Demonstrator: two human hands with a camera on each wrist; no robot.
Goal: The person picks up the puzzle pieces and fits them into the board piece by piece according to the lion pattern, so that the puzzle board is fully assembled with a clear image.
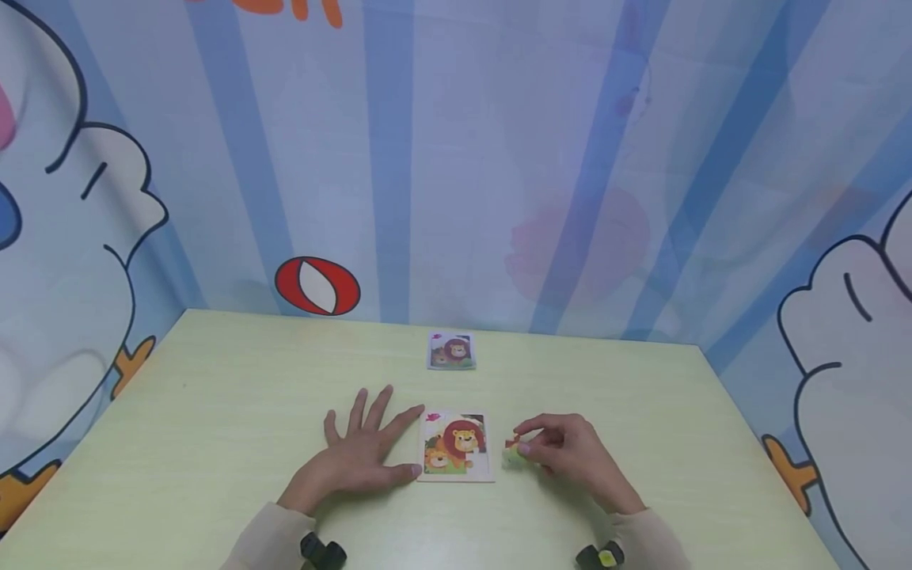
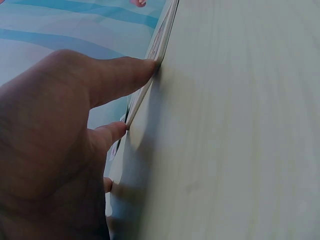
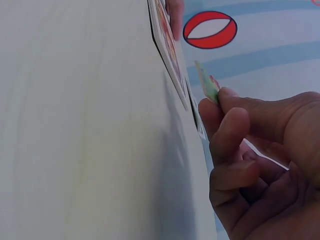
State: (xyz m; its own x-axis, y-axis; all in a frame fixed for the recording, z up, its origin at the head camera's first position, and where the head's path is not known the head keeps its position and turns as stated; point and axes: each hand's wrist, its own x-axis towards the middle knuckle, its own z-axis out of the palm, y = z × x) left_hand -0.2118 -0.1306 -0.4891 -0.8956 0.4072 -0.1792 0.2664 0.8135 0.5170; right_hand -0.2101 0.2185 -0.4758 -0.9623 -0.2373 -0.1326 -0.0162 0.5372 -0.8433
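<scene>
A lion jigsaw puzzle (image 1: 456,445) lies flat in its shallow frame on the table, with a pale bare patch at its lower right. My left hand (image 1: 363,453) is spread on the table at the puzzle's left, its thumb and index fingertips touching the frame's left edge. In the left wrist view the thumb (image 2: 125,75) meets that edge. Just right of the puzzle, my right hand (image 1: 570,451) pinches a small green and red puzzle piece (image 1: 511,453) between thumb and index finger. The right wrist view shows this piece (image 3: 207,85) held above the table, apart from the frame.
Behind the puzzle lies a smaller picture card (image 1: 451,351) with the same lion scene. The pale wooden table (image 1: 249,380) ends at a blue striped cloth backdrop (image 1: 463,158) with cartoon figures. Dark wrist straps (image 1: 324,550) show at the sleeves.
</scene>
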